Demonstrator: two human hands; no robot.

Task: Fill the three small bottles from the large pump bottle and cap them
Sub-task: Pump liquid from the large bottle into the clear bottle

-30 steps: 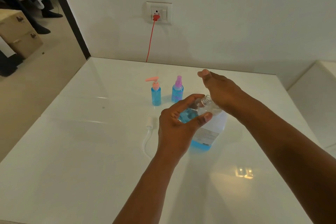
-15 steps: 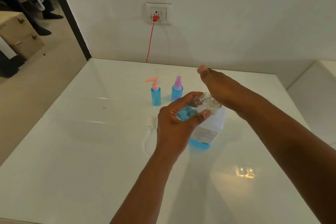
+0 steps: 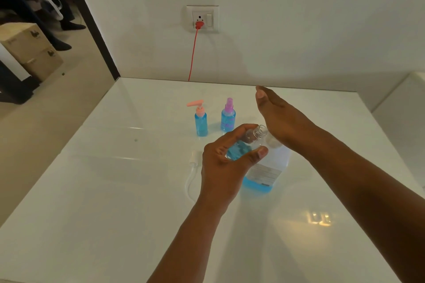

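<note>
Glossy white table [image 3: 115, 213], white wall [image 3: 299, 18]

White glossy table [image 3: 92, 202] against a white wall [image 3: 299, 18]. Wall socket [image 3: 202, 18] has a red plug [image 3: 199, 24], red cord [image 3: 192, 55] dropping behind the table edge. Cardboard boxes [image 3: 30, 50] stacked on the floor far left, seated person's legs [image 3: 34, 14] beyond them. Light reflection [image 3: 319, 218] on the tabletop, right.
</note>
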